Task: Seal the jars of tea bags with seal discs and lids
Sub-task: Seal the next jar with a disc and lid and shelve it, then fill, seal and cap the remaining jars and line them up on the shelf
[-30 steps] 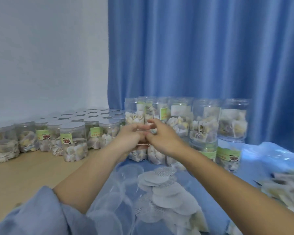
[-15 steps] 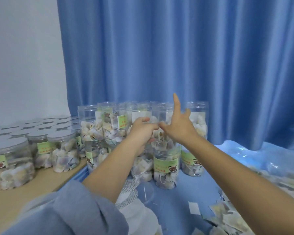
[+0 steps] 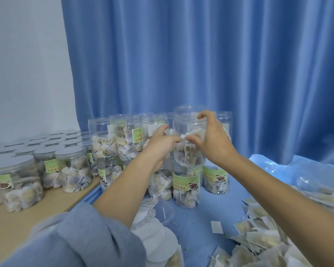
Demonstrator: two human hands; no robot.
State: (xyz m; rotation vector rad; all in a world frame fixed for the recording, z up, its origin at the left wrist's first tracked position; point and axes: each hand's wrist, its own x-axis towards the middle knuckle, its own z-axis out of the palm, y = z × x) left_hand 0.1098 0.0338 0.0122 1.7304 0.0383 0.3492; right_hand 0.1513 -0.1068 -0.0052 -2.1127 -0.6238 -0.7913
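Note:
A clear open jar of tea bags (image 3: 188,151) is held up in front of the blue curtain, above the stacked open jars (image 3: 185,185). My right hand (image 3: 213,140) grips it from the right, fingers curled over its rim. On the jar's left side my left hand (image 3: 159,146) has curled fingers and thumb against it. White seal discs (image 3: 156,241) lie in a loose pile on the blue cloth below my left forearm. A clear lid (image 3: 164,211) lies beside them.
Several lidded jars (image 3: 73,168) stand on the wooden table (image 3: 17,218) at the left. Loose tea bags (image 3: 258,236) are heaped at the lower right, and a clear plastic bag (image 3: 307,176) lies at the right. The blue curtain (image 3: 201,64) hangs close behind.
The view has swung to the right. Both hands have risen from the jar row, and my right hand now grips an open jar lifted above the stack.

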